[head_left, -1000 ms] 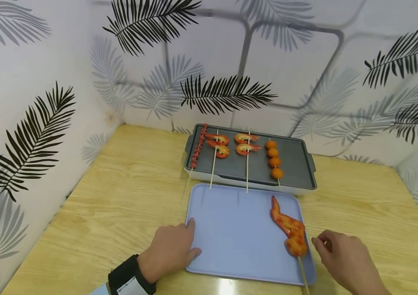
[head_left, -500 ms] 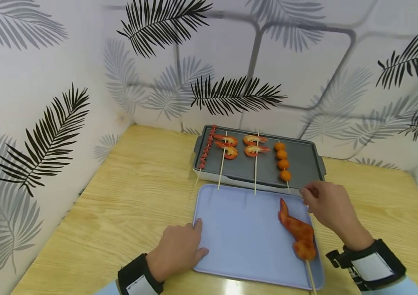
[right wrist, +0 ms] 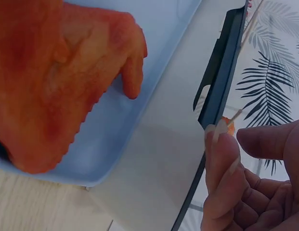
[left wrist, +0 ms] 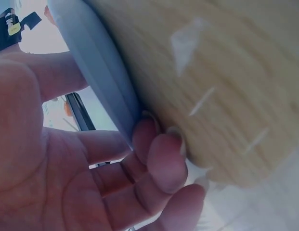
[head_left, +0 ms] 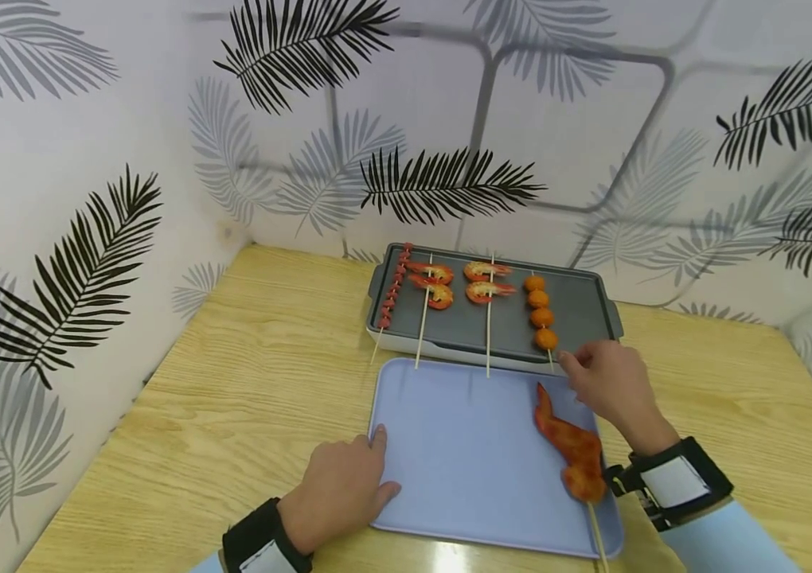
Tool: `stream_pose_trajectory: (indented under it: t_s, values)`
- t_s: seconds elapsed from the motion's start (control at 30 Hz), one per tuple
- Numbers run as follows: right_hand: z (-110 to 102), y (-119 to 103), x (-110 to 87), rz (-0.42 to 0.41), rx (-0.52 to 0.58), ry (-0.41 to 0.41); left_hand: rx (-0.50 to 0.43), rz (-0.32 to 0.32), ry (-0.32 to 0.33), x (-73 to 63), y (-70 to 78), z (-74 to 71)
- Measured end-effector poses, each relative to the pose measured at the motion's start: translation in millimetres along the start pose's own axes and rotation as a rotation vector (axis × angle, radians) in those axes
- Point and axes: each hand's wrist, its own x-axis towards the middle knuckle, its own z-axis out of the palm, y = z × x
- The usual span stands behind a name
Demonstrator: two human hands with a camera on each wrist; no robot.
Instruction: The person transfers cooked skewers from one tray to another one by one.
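Note:
My left hand (head_left: 337, 489) holds the left side of the pale blue tray (head_left: 463, 446), its thumb over the rim. In the left wrist view several fingertips (left wrist: 166, 163) curl against the tray's outer edge. On the tray's right side lies a chicken wing skewer (head_left: 579, 458), its stick reaching over the front rim. My right hand (head_left: 614, 386) is at the grill's front right, beside the stick end of a skewer of orange balls (head_left: 542, 317). In the right wrist view a gap shows between its thumb and index finger, with the stick tip (right wrist: 236, 115) near it.
Behind the tray stands a dark grey grill plate (head_left: 581, 310) with a white base. Two shrimp skewers (head_left: 489, 318) and a red skewer (head_left: 393, 294) lie on it, sticks overhanging the front. Wood tabletop (head_left: 234, 382) surrounds them; a leaf-patterned wall covering (head_left: 291, 183) rises behind.
My right hand has moved from beside the chicken wing, forward and then left, to the stick end of the orange ball skewer. My left hand stays at the tray's left side.

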Motion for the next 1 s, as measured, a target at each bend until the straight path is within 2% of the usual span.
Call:
stream_pose_trajectory:
  t_s: [0.27, 0.57, 0.77, 1.0]
  values:
    - [10, 2, 3.7, -0.007, -0.042, 0.008, 0.002, 0.002, 0.022, -1.8, 0.4, 1.2]
    - [13, -3, 7.5, -0.049, -0.084, 0.065, -0.009, -0.011, 0.026, -2.0, 0.4, 1.4]
    - [15, -11, 13.0, -0.022, -0.123, 0.075, -0.006, -0.006, 0.038, -2.8, 0.7, 0.3]
    - [16, -17, 20.0, -0.028, -0.154, 0.094, -0.013, -0.014, -0.009, -0.6, 0.2, -1.3]
